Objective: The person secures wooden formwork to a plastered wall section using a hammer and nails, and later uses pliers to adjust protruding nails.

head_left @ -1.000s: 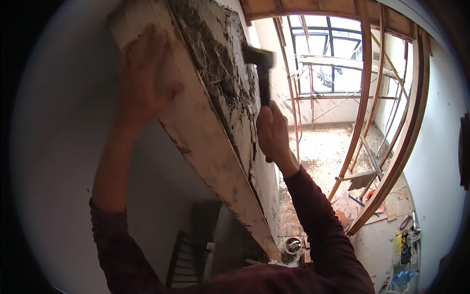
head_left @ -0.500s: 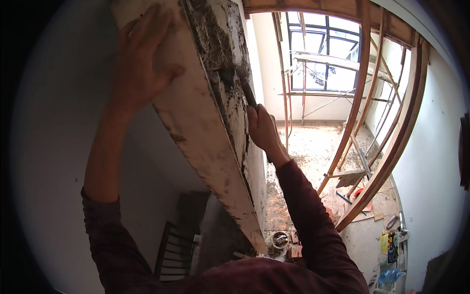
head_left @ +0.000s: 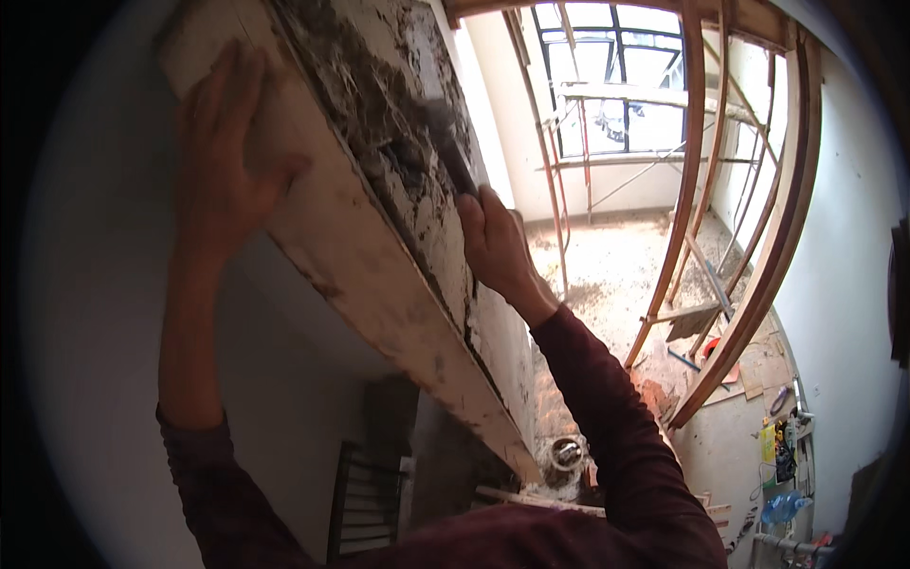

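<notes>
Maroon cloth sleeves (head_left: 607, 408) cover your arms, the right one ending near the wrist, the left one lower on the forearm. Your left hand (head_left: 227, 180) lies spread on the pale, smooth face of the long beam (head_left: 346, 261), fingers stretched out and thumb set well apart; it grasps nothing. Your right hand (head_left: 500, 242) is closed firmly around the handle of a dark hammer (head_left: 456, 166), its thumb along the grip. The hammer sits to the right of your left hand, its head blurred in front of the beam's rough face (head_left: 374, 81), where the surface is broken, dark and crumbly; you cannot tell whether the head is touching it. The beam runs from upper left down to the lower middle, narrowing near a round bucket (head_left: 553, 455) on the littered floor (head_left: 607, 261).

To your right stand reddish-brown timber posts (head_left: 684, 190), with a dark-framed window (head_left: 645, 66) beyond them. Low on the right, a yellow item (head_left: 769, 441) lies near a clear blue bottle (head_left: 783, 507); both are too small for you to make out any label or print. A dark railing (head_left: 365, 493) shows in shadow at lower left.
</notes>
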`<state>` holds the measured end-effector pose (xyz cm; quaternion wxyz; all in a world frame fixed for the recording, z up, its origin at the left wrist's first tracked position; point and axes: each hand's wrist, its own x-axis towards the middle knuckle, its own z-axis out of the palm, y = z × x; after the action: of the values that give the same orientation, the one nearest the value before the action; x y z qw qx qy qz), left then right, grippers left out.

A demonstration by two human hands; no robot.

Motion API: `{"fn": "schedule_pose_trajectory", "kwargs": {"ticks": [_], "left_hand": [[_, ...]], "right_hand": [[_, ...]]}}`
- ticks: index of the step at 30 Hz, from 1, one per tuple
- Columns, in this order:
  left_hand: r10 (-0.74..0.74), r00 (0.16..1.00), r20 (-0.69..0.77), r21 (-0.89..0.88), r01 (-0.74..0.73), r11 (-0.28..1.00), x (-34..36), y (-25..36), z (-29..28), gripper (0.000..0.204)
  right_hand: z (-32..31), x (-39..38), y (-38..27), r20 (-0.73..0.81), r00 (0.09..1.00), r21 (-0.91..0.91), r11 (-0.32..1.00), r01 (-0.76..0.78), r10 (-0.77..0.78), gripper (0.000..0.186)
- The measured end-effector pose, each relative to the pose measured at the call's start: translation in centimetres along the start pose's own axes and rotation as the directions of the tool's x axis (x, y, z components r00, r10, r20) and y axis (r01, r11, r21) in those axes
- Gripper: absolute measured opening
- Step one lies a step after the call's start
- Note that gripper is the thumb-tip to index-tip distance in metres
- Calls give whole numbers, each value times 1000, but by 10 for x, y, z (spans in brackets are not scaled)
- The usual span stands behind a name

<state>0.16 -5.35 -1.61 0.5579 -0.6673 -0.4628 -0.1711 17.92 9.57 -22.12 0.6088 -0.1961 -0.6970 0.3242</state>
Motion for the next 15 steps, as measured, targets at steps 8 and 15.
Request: {"fn": "schedule_pose_trajectory", "kwargs": {"ticks": [8, 15], "left_hand": [[83, 996, -12, 79, -82, 994, 14, -3, -8, 95], [22, 999, -33, 73, -20, 997, 2, 5, -9, 91]], "right_hand": [[6, 13, 57, -16, 993, -138, 983, -118, 117, 43], [-8, 3, -13, -137, 974, 127, 972, 196, -179, 37]]}}
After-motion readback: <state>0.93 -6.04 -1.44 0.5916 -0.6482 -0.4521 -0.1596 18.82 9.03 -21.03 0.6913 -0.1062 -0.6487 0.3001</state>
